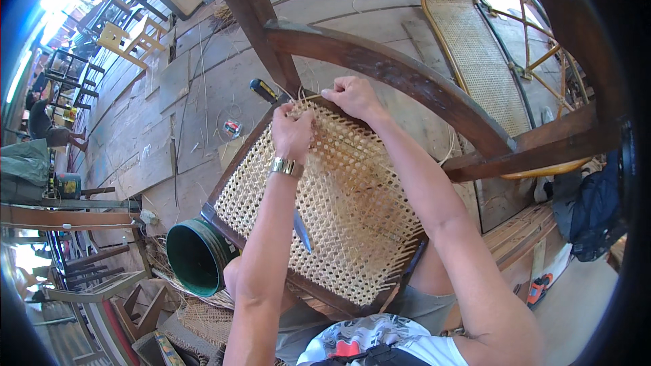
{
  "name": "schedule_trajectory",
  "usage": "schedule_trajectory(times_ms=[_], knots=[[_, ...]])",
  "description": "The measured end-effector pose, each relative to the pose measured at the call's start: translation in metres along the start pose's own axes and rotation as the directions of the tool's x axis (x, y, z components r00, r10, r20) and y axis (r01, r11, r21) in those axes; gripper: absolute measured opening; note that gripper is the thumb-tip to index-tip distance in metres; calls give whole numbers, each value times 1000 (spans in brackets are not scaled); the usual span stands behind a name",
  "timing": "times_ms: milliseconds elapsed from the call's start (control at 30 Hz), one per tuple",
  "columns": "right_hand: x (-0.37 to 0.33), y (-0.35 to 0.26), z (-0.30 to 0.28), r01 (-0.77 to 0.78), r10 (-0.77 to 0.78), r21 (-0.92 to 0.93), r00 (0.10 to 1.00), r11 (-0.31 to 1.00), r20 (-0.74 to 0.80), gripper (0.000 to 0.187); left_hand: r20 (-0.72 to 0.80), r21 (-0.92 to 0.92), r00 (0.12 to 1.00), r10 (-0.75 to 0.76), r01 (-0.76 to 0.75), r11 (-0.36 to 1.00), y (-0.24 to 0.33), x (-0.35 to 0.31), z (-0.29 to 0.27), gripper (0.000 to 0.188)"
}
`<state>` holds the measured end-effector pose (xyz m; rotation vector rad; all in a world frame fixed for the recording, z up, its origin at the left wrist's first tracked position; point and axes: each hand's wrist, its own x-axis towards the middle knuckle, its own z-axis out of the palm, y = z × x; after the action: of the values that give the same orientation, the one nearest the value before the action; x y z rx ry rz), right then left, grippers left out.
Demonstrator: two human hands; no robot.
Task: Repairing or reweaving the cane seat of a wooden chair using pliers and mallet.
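A dark wooden chair lies between my knees, with its woven cane seat (pixel 346 210) facing up and its curved back rail (pixel 400 71) rising on the far side. At the far corner of the weave, my left hand (pixel 293 134) is closed with its fingertips pinched at a thin cane strand. My right hand (pixel 354 99), just to its right, is a loose fist holding a cane strand (pixel 310 97) that runs toward the left fingers. Beyond the left hand, a yellow-and-black tool handle (pixel 262 89) sticks up by the frame. Partly under my left forearm, a blue pointed blade (pixel 302 232) lies on the cane.
A dark green bucket (pixel 194 257) stands at the seat's left. Long cane strands trail over the board floor (pixel 152 156). A cane-panelled lounge chair (pixel 478 47) is at the far right; a small wooden chair (pixel 132 41) and a seated person (pixel 51 122) are at the left.
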<state>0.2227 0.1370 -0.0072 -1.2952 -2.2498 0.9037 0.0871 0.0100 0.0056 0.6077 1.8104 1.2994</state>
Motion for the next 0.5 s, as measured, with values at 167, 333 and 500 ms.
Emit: schedule_trajectory(times_ms=[167,333,500], knots=[[-22,-4,19,-100,116,122,985,987,-126,36,-39,430,902,429,-373,822,-23,-13,-43,40],[-28,5,18,-11,50,187,978,982,-203,33,-41,515,916,399,-323,794,-3,-68,-101,31],[-23,3,10,8,28,193,983,981,-184,32,-116,504,933,341,-240,830,-31,-103,-153,32]])
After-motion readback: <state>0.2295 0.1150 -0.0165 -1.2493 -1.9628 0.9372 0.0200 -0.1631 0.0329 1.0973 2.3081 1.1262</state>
